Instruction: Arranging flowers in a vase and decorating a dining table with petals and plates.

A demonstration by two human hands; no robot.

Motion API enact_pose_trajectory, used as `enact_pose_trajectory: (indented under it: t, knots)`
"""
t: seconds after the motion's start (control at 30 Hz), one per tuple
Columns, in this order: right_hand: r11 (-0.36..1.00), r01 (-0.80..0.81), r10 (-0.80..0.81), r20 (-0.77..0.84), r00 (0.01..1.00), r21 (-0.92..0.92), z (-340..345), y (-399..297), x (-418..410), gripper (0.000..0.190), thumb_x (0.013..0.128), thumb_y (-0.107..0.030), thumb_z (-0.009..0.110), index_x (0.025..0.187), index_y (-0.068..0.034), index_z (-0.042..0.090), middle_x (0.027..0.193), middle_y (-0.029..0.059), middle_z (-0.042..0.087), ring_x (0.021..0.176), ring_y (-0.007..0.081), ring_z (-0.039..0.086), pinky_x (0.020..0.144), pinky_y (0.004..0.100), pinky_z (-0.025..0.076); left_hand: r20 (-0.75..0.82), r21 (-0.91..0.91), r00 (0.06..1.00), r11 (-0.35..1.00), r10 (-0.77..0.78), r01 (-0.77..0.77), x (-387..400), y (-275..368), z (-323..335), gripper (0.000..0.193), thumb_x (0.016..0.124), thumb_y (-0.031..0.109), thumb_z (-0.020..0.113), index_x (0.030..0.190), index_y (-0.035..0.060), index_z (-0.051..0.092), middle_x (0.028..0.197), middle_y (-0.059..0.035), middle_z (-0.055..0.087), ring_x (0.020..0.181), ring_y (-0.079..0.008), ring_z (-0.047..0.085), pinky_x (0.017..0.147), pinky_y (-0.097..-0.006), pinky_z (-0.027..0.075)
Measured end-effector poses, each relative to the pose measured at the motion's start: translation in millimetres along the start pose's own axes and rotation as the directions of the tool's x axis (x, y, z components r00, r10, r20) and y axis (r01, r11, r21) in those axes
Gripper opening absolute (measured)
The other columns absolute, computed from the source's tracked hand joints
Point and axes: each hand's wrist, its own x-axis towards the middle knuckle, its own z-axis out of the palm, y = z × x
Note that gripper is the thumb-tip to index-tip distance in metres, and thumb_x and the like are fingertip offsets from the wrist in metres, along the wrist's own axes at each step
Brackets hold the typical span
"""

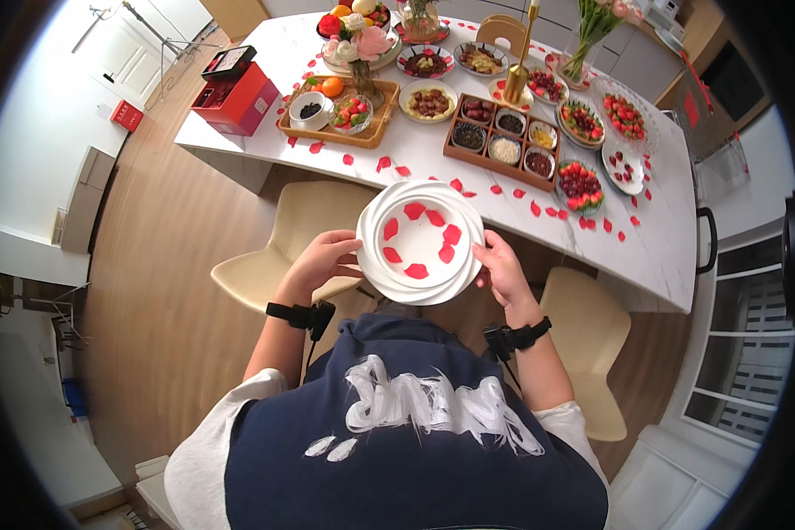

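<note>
A white plate with a swirled rim point(420, 291) is held level in front of my body, near the table's front edge. Several red petals point(416, 270) lie in a ring on it. My left hand point(334, 255) grips the rim on the left side, and my right hand point(498, 265) grips it on the right. Beyond the plate, a wooden compartment box point(497, 170) holds small bowls of dry foods. To its left a wicker tray point(384, 122) carries a glass bowl of strawberries point(350, 114), a white cup point(309, 108) and an orange point(332, 86).
The marble-patterned table point(430, 159) bears scattered petals, fruit plates, flower vases and a gold candle holder point(517, 83). A red box point(238, 99) stands at its left end. One cream chair point(315, 218) is at the left, another point(586, 324) at the right.
</note>
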Motion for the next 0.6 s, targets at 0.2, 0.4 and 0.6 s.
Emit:
enact_pose_trajectory:
  t: [0.2,0.4,0.6]
  knots:
    - [0.99,-0.056,0.064,0.052,0.997,-0.129,-8,-31,98,0.026,0.1,-0.018,0.05,0.122,-0.006,0.051,0.085,-0.0004,0.066,0.06,0.0027,0.056,0.045,0.0174,0.042,0.117,-0.324,0.992,0.946,0.041,-0.001,83,15,-33,0.037,0.097,0.014,0.054,0.13,-0.0011,0.05,0.114,-0.0142,0.064,0.095,-0.0227,0.069,0.081,-0.0405,0.06]
    - [0.964,-0.182,0.187,0.006,0.982,-0.192,-13,-57,181,0.035,0.1,-0.02,0.051,0.132,-0.008,0.047,0.09,-0.0018,0.067,0.064,0.0021,0.06,0.045,0.0165,0.043,0.202,-0.368,0.979,0.929,0.031,0.047,163,27,-76,0.034,0.094,0.009,0.058,0.126,-0.002,0.053,0.111,-0.0115,0.066,0.093,-0.0211,0.07,0.079,-0.0384,0.061]
    - [0.953,-0.22,0.213,-0.055,0.975,-0.208,-26,-71,227,0.038,0.1,-0.022,0.05,0.134,-0.007,0.047,0.095,-0.0001,0.067,0.068,0.0039,0.059,0.047,0.0179,0.044,0.231,-0.367,0.972,0.923,-0.032,0.117,208,59,-83,0.032,0.093,0.01,0.059,0.123,-0.0016,0.055,0.104,-0.0109,0.068,0.089,-0.0205,0.07,0.079,-0.0387,0.061]
